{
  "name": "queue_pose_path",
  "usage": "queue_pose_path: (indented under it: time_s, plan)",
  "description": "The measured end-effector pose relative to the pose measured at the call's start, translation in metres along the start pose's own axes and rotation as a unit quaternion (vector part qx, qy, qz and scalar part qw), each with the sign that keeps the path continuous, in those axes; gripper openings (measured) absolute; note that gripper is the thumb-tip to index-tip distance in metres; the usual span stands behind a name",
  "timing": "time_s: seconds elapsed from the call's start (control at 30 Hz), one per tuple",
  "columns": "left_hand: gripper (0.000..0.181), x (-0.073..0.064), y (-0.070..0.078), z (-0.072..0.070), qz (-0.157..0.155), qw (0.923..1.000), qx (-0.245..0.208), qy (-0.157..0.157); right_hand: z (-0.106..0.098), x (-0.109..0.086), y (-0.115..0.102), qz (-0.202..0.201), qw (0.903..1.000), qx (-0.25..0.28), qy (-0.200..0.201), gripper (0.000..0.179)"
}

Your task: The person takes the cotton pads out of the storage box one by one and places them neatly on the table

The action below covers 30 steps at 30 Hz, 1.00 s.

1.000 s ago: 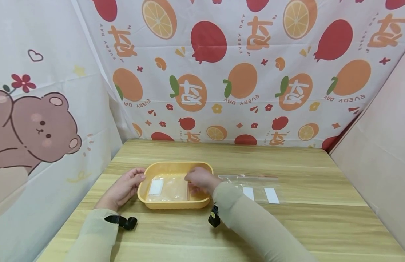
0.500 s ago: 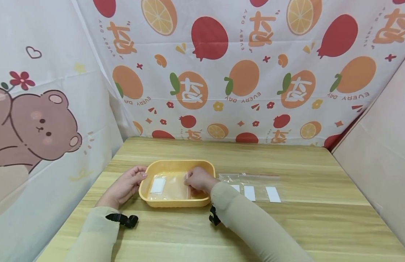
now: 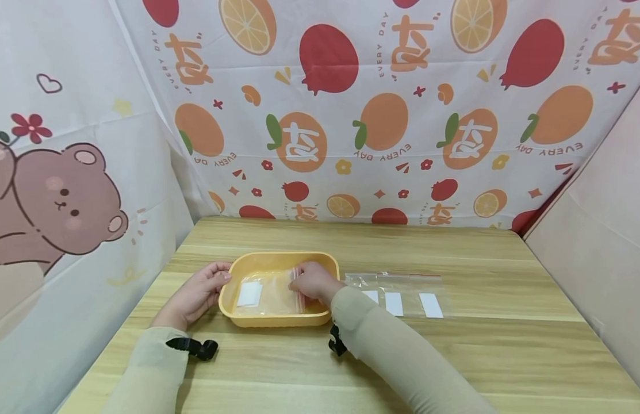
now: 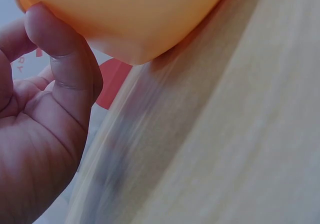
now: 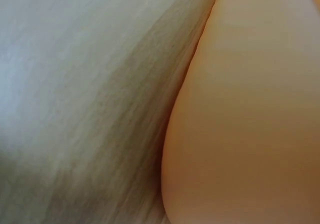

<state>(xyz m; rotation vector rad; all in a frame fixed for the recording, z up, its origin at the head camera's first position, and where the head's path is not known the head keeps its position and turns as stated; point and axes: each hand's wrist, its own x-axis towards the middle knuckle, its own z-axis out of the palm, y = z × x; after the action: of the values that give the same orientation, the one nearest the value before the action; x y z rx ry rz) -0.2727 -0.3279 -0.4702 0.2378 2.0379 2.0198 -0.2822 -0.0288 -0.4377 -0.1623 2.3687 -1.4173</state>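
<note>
Okay, zip-lock bags [image 3: 278,292] now fan wider where right hand [image 3: 313,282] pinches, likely separating; left hand [image 3: 199,292] grips yellow tray [image 3: 278,322].

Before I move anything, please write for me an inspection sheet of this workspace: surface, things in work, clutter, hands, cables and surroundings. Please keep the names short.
surface: table with wood-grain top
container: yellow tray, on the table
bags inside: clear zip bags with white patches; count unclear
bags outside: flat clear bags right of the tray, three white patches showing, partly behind the right sleeve
clutter: nothing seen
left hand: holds the tray's left end
right hand: inside the tray, pinching the zip edge; how many bags it grips is unclear
cables: nothing seen
surroundings: fruit-print cloth behind, bear-print cloth at left, plain pale cloth at right
</note>
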Motion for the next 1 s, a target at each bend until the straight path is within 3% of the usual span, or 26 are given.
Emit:
queue_pose_path:
  time_s: [0.43, 0.73, 0.87, 1.0]
  plan:
    - [0.032, 0.0, -0.002, -0.002, 0.004, 0.9999, -0.006, -0.012, 0.0, -0.002, 0.0, -0.023, 0.9996, 0.012, 0.007, 0.025]
    - [0.032, 0.0, -0.001, 0.0, 0.005, 0.9999, -0.002, -0.011, -0.005, -0.004, -0.002, -0.018, 0.9971, 0.074, -0.004, 0.013]
    - [0.031, 0.0, -0.001, -0.001, 0.005, 0.9999, -0.002, -0.009, -0.01, -0.007, -0.007, -0.038, 0.9979, 0.052, 0.005, 0.008]
    - [0.03, 0.0, -0.001, -0.001, 0.006, 0.9999, -0.002, -0.009, -0.019, -0.011, -0.015, -0.054, 0.9985, 0.0, 0.012, 0.015]
